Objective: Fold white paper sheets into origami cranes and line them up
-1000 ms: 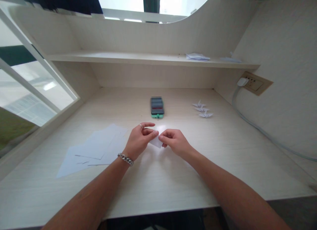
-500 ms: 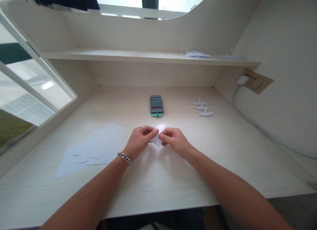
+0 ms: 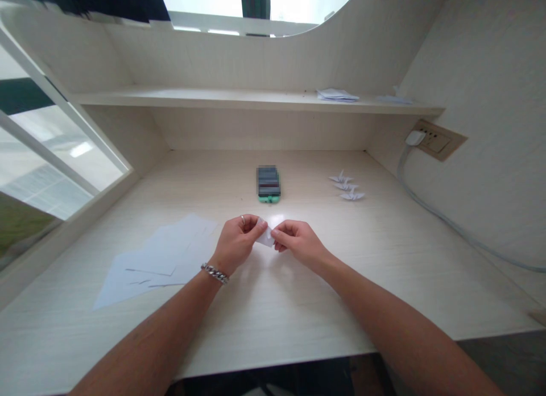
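Note:
A small folded piece of white paper (image 3: 266, 237) is held up between both hands, over the middle of the desk. My left hand (image 3: 239, 238) pinches its left side between thumb and fingers; a ring and a chain bracelet show on this hand and wrist. With thumb and forefinger, my right hand (image 3: 297, 238) grips the paper's right edge. The fingers hide parts of the paper, so its exact fold cannot be made out. Beyond the right hand, three folded paper cranes (image 3: 352, 196) stand in a close row on the desk.
A phone in a green case (image 3: 268, 184) lies beyond my hands, its screen blurred. White paper sheets (image 3: 149, 259) spread at the left. Folded papers (image 3: 338, 95) rest on the shelf (image 3: 213, 98). A cable (image 3: 443, 218) runs from the wall socket (image 3: 440, 140) along the right.
My left hand has shifted slightly left, and its raised forefinger has curled in to the paper. More of the paper shows between the hands. The right hand stays nearly in place.

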Demonstrator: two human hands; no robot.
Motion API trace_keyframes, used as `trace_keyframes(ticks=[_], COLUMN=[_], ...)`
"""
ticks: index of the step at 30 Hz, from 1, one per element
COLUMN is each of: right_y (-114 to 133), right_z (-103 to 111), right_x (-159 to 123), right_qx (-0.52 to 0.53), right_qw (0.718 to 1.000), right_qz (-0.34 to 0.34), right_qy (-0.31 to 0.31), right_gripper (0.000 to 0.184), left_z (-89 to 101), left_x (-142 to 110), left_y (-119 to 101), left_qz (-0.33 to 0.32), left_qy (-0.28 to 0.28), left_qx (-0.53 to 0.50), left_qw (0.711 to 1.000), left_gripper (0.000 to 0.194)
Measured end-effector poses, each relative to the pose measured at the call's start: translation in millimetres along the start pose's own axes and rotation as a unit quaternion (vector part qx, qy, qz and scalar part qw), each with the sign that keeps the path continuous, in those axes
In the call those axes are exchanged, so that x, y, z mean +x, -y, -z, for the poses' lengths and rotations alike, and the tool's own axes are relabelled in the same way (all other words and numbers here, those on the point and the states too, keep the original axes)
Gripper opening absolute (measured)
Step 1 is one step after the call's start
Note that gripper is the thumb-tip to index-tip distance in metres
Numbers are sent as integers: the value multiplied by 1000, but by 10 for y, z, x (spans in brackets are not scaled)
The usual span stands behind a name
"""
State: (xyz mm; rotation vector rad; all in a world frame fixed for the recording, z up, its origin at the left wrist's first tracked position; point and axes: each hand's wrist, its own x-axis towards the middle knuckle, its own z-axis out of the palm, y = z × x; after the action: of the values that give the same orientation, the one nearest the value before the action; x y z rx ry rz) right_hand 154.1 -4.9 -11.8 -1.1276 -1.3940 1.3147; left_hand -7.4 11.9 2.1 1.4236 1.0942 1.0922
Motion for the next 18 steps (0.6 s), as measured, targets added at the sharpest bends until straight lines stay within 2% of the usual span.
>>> trace_keyframes(ticks=[5,8,13,18], right_y=[-23,-35,-39,-41], right_z=[3,10,17,24], right_x=[1,2,3,1], right_qx=[-20,-9,-23,-8], right_qw=[999,1000,999,999], right_qz=[25,16,47,30], right_qy=[-19,-5,-15,6], right_gripper=[24,23,19,19], left_z=[11,19,20,20], left_x=[6,10,19,24], left_y=[-7,-14,-8,-13], left_qz=[-8,-12,-13,-15], left_qy=[-8,-10,-12,-28], left_qx=[-1,2,-7,-15], left_qw=[1000,1000,1000,999], left_gripper=[24,24,25,25])
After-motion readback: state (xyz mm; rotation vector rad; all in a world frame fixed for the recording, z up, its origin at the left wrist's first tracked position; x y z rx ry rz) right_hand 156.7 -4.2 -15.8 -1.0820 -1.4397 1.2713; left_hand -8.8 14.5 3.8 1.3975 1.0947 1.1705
